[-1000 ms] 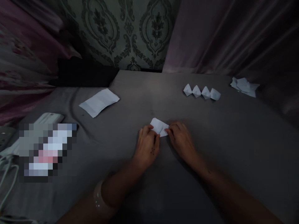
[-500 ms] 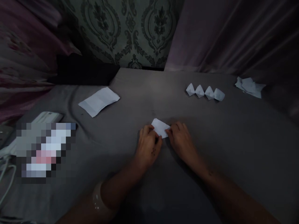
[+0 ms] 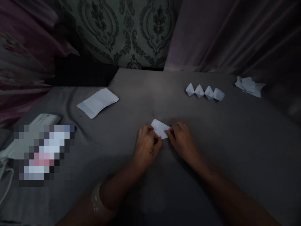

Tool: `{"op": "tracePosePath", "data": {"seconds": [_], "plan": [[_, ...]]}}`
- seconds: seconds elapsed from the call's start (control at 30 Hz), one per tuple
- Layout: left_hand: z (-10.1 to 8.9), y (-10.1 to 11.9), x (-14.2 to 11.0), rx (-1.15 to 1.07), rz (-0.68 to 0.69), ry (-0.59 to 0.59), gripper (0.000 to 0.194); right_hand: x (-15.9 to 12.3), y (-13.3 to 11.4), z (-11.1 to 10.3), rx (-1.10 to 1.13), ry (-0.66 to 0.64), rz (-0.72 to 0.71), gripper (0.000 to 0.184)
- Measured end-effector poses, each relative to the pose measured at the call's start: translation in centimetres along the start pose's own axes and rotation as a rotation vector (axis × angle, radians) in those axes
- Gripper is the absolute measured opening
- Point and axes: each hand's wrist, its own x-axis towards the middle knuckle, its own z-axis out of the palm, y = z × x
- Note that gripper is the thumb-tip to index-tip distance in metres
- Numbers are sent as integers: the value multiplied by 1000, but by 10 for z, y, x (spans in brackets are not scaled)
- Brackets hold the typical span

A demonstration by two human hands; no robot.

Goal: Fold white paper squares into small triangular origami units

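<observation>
A small folded piece of white paper (image 3: 160,128) lies on the grey sheet between my hands. My left hand (image 3: 148,142) grips its left side, thumb at the lower edge and fingers on the near left. At the right corner, my right hand (image 3: 182,136) pinches the paper between thumb and fingers. The paper's outer corners are partly covered by my fingers. Beyond it, to the right, several folded white paper shapes (image 3: 199,91) stand in a row with pointed tops.
A stack of white paper sheets (image 3: 97,103) lies to the left. Loose white paper pieces (image 3: 250,86) are at the far right. Near the left edge are a pixelated object (image 3: 48,152), a white device (image 3: 48,118) and a pale cable (image 3: 8,185). Curtains and a patterned wall stand behind.
The flap that stood up on the small paper a second ago now lies flat, leaving a smooth face. Both hands keep their hold; the view has shifted slightly.
</observation>
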Motion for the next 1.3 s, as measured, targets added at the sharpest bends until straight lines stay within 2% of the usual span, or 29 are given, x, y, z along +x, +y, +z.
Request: {"op": "tracePosePath", "data": {"seconds": [0.33,0.67,0.8,0.9,1.03,1.1,1.13,1.2,1.3], "plan": [[-4,4,2,-24,-25,-25,10,-1,2,-1,72,23,-3,21],[-4,3,4,0,17,-31,4,-1,4,1,98,47,23,20],[-7,4,3,6,102,-106,29,0,11,3,169,52,37,22],[-7,1,3,43,167,-119,33,1,18,1,233,55,46,22],[-4,-1,3,65,188,-86,35,-7,16,-7,331,197,129,18],[-4,0,3,67,188,-77,35,-17,5,-10,301,270,43,23],[-4,1,2,73,187,-76,35,-24,-3,-10,286,253,-28,25],[-5,1,2,95,181,-80,36,-37,-19,-8,245,126,-132,29],[-5,0,1,134,168,-82,36,-48,-35,-5,94,25,-149,37]]}}
